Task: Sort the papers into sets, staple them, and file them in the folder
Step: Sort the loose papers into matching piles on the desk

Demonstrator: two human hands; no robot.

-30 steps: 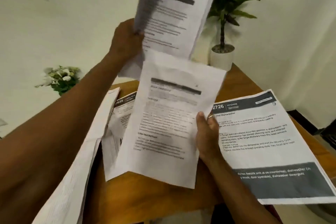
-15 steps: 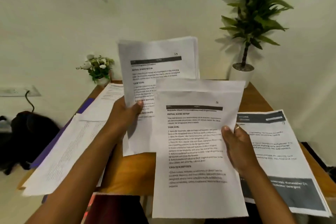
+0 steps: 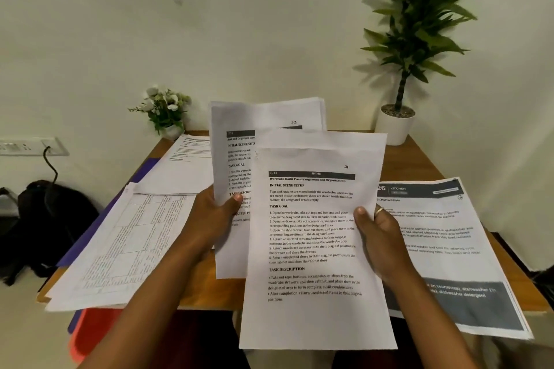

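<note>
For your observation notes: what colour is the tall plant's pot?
The pot is white, clearest in the head view.

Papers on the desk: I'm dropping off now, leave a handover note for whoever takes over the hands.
Left hand grips a sheaf of pages, raised over the table.
Right hand grips the Wardrobe sheet, in front of the sheaf.
Kitchen sheet lies at right; loose pile at left on the purple folder.
Done: nothing visibly stapled or filed; no stapler in view.
Left: finish sorting, staple, file.

you see soft, even room light; the tall plant (image 3: 419, 24) casts faint shadows on the wall (image 3: 239, 24), frame edges bowed and blurred.
</note>
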